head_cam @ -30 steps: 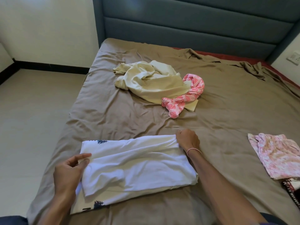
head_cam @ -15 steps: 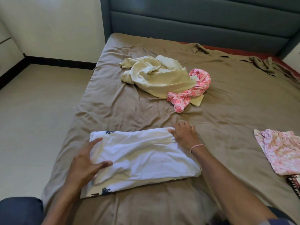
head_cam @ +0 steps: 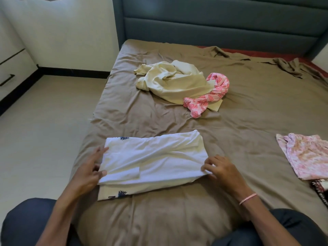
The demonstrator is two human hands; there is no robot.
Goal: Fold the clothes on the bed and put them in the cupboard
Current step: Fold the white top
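Observation:
A white garment with dark blue tree prints lies partly folded on the brown bed sheet near the front edge. My left hand pinches its left edge, thumb on top and fingers beneath. At the near right corner, my right hand pinches the cloth with curled fingers. Farther back lie a crumpled cream garment and a pink patterned cloth partly on top of it. A folded pale pink floral garment sits at the right.
A dark patterned cloth peeks in at the right edge below the pink garment. The teal padded headboard stands behind the bed. Beige floor runs along the left, with a white drawer unit at far left.
My right hand left the garment's far right corner and came to its near right corner. My left hand shifted from lying on the cloth to pinching its left edge. The camera moved back.

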